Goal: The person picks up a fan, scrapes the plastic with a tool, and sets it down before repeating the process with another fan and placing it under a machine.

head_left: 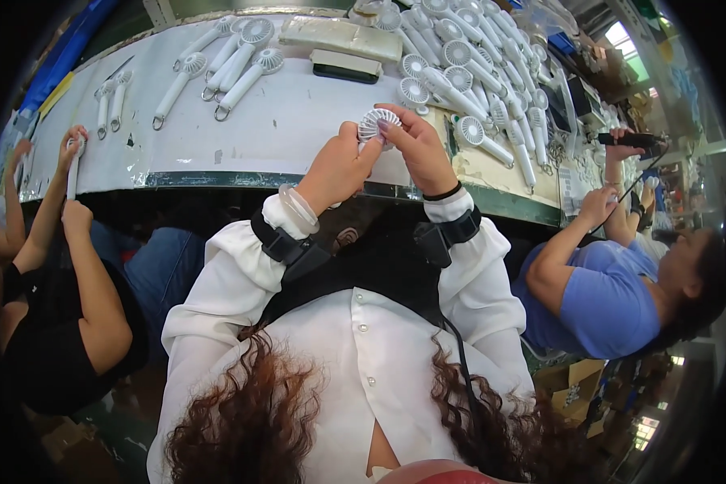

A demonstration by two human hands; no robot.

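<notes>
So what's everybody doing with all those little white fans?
A person in a white blouse holds one small white fan head up over the table's edge, with the left hand and the right hand both on it. Many finished handheld fans lie in a pile to the right, and a few more to the left. A co-worker on each side also handles things at the same long white table.

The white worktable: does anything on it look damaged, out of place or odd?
Yes, slightly. The white worktable cover shows small dark nicks and a worn front edge near the left. The handheld fans on the right lie in a loose heap, while both hands, left hand and right hand, hold one round fan head.
</notes>
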